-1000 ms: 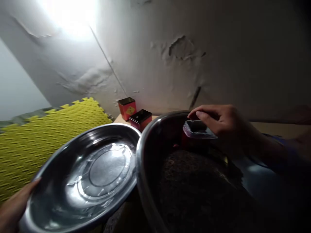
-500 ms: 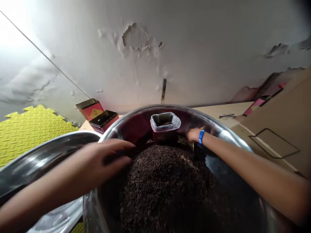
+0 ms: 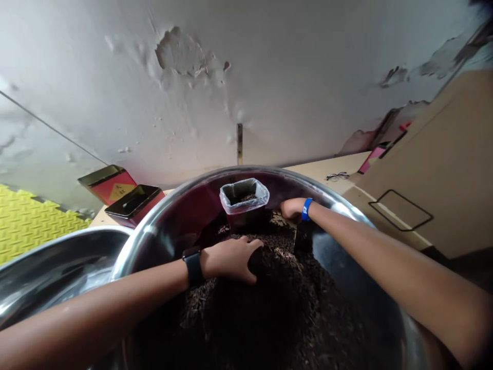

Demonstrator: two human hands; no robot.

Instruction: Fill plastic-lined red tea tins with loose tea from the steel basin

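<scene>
Now, left hand deeper in dark leaves, right hand near lined box

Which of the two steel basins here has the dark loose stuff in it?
The large front steel basin, heaped with dark leaves, with the left hand and right hand in it; the steel basin at far left shows only bare metal.

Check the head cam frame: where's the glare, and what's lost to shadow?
Head view: fisheye bowing curves the steel basin rim, glare runs along that rim, and the dark leaf heap sinks into deep shadow toward the bottom edge, losing its grain.
</scene>
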